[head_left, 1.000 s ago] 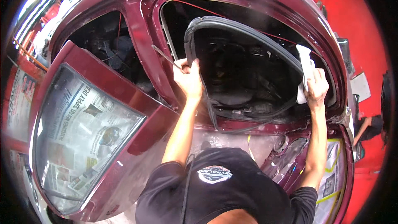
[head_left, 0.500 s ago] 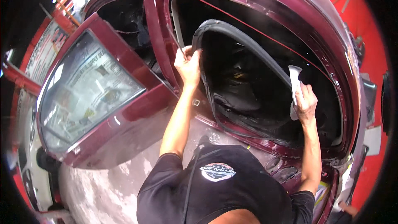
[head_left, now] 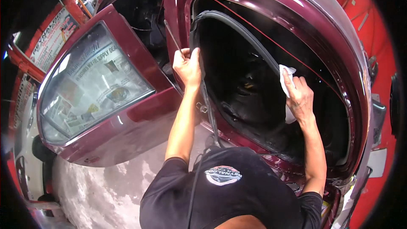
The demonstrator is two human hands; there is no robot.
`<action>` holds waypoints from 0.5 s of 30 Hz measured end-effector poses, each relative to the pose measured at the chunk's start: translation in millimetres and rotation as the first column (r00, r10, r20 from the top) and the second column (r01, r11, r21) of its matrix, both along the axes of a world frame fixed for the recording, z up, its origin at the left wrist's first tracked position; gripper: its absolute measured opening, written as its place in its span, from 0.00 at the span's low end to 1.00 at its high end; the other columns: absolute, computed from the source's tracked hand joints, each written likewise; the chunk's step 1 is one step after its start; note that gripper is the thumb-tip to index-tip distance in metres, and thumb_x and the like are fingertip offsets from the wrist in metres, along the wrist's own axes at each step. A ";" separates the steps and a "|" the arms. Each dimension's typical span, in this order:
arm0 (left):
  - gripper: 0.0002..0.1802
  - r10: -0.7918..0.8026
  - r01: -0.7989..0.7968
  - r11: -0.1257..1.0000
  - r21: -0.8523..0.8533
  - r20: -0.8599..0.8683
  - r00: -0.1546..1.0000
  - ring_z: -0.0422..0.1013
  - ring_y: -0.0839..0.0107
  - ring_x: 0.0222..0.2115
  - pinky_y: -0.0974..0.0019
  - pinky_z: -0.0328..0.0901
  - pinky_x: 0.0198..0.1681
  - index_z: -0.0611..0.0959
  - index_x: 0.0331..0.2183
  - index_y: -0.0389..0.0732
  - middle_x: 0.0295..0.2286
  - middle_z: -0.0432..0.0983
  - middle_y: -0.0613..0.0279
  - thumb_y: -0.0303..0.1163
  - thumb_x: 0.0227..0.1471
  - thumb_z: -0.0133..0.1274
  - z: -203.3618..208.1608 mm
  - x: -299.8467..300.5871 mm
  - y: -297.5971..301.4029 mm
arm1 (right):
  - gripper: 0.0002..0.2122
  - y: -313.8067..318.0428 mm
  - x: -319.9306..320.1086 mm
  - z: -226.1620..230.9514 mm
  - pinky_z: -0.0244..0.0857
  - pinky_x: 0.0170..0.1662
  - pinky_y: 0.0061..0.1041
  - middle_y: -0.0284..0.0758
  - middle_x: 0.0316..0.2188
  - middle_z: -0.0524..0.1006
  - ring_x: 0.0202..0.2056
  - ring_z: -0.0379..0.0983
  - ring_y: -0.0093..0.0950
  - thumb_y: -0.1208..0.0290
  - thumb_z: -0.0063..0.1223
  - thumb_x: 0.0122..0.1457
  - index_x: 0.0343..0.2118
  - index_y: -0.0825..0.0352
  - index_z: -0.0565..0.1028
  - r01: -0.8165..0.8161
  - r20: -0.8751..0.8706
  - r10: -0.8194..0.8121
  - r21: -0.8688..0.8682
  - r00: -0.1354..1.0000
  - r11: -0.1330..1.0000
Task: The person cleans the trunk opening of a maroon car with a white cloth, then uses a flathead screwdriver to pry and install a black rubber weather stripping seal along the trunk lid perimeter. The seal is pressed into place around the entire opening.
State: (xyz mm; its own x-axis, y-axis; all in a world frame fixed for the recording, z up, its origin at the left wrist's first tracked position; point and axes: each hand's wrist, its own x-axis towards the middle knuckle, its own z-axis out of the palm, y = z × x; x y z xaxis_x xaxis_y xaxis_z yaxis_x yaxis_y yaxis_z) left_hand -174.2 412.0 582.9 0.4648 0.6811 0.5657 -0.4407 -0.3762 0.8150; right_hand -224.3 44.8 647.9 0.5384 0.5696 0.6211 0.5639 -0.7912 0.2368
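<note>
1. Left hand pinches the black rubber seal at the door opening's front top corner
2. Right hand presses a white rag against it
3. Seal hangs loose, mostly unseated

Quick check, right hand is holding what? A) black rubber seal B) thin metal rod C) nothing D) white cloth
D: the right hand grips a white cloth against the black rubber seal of the rear door opening, while the left hand holds the seal at the pillar together with a thin rod.
</note>
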 end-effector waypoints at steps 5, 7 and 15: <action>0.13 0.049 -0.046 0.997 0.058 -0.062 0.997 0.63 0.82 0.21 0.72 0.62 0.26 0.82 0.30 0.34 0.22 0.75 0.69 0.29 0.48 0.71 15.4 1.1 5.4 | 0.43 17.2 13.3 6.9 0.71 0.30 0.37 0.35 0.27 0.70 0.29 0.71 0.36 0.88 0.59 0.37 0.64 0.55 0.71 0.012 0.018 -0.013 0.044 1.000 0.999; 0.12 0.031 -0.028 0.999 0.044 -0.074 0.997 0.63 0.82 0.21 0.72 0.62 0.26 0.83 0.30 0.34 0.22 0.75 0.68 0.29 0.48 0.71 20.1 -2.6 5.7 | 0.44 19.6 17.2 6.8 0.71 0.30 0.38 0.35 0.27 0.70 0.29 0.71 0.36 0.88 0.59 0.37 0.64 0.54 0.71 0.016 0.029 -0.018 0.068 0.999 0.998; 0.12 -0.065 0.063 0.997 -0.033 -0.055 0.996 0.69 0.80 0.23 0.72 0.65 0.29 0.83 0.30 0.34 0.23 0.77 0.67 0.29 0.49 0.71 17.2 2.4 8.0 | 0.43 15.3 18.2 5.4 0.69 0.33 0.39 0.36 0.26 0.70 0.28 0.70 0.37 0.90 0.57 0.38 0.64 0.54 0.72 -0.019 -0.004 0.020 0.207 1.000 0.978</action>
